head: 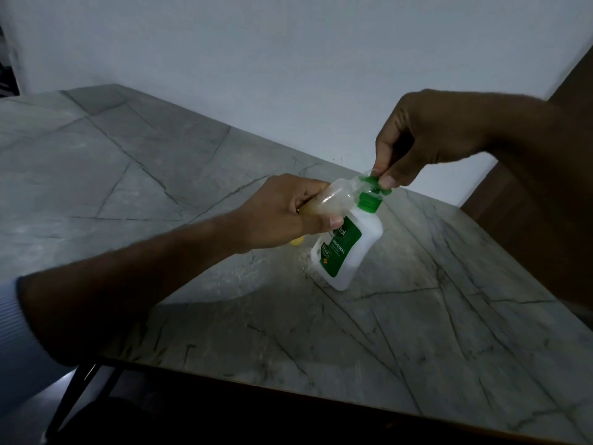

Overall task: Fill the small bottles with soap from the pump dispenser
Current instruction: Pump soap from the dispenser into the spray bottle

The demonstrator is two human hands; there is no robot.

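A white pump dispenser [349, 248] with a green label and green collar stands on the grey marble table [160, 175]. My left hand [282, 210] grips a small clear bottle [333, 197], tilted on its side with yellowish soap in it, its mouth against the green pump head [373, 184]. My right hand [426, 136] pinches the pump head from above between thumb and fingers. A yellow object [296, 240] peeks out under my left hand, mostly hidden.
The table's front edge [288, 383] runs across the bottom, with a dark table leg [69, 399] below at left. A white wall [288, 59] backs the table, and dark wooden furniture [519, 194] stands at the right.
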